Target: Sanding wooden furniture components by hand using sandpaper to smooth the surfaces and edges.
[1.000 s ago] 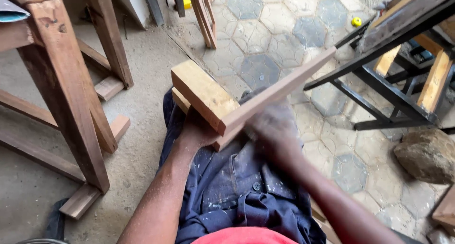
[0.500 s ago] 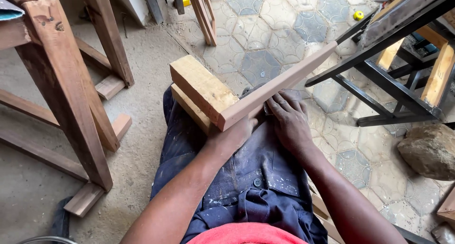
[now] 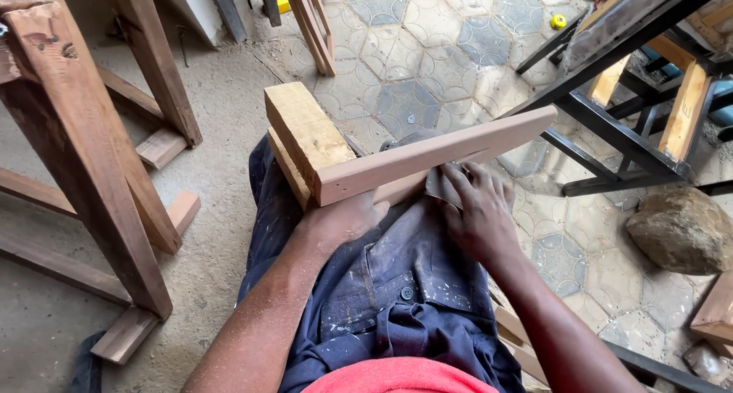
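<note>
A reddish wooden plank (image 3: 450, 150) lies on edge across my lap, resting against a thick pale wood block (image 3: 305, 130). My left hand (image 3: 343, 219) grips the plank's near end from below, pressing it against the block. My right hand (image 3: 477, 210) presses a piece of grey sandpaper (image 3: 441, 185) flat against the plank's near face, just under its middle. I am seated in dark blue, paint-flecked work trousers (image 3: 382, 286).
A wooden trestle frame (image 3: 92, 149) stands at the left on a dusty concrete floor. A black metal frame with wooden slats (image 3: 634, 95) stands at the right on hexagonal paving. A large stone (image 3: 679, 229) lies at the right. Wood offcuts (image 3: 164, 145) lie near the trestle.
My right hand has slid down and right along the plank's face with the sandpaper. The plank and block sit slightly lower and flatter on my lap.
</note>
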